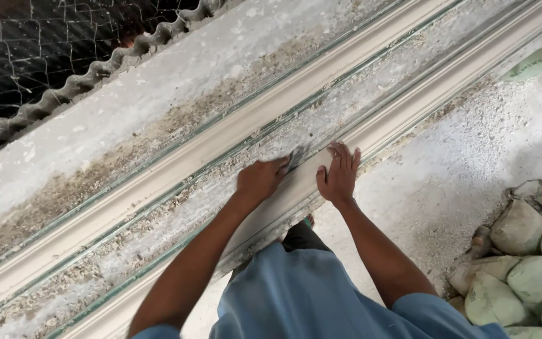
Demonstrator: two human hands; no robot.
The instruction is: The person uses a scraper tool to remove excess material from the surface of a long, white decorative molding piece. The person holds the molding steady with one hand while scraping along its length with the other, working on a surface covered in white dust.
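Observation:
A long cream plaster moulding lies diagonally across a dusty glass-topped bench. My left hand is closed around a small dark scraper, whose blade touches the moulding's upper edge. My right hand rests flat with its fingers spread on the same moulding, just right of the tool. A second parallel moulding runs beyond it. Both forearms reach forward from my blue shirt.
Wire mesh and a corrugated sheet edge border the bench's far side. Filled pale sacks are piled on the floor at right. White plaster dust and crumbs cover the floor and the bench.

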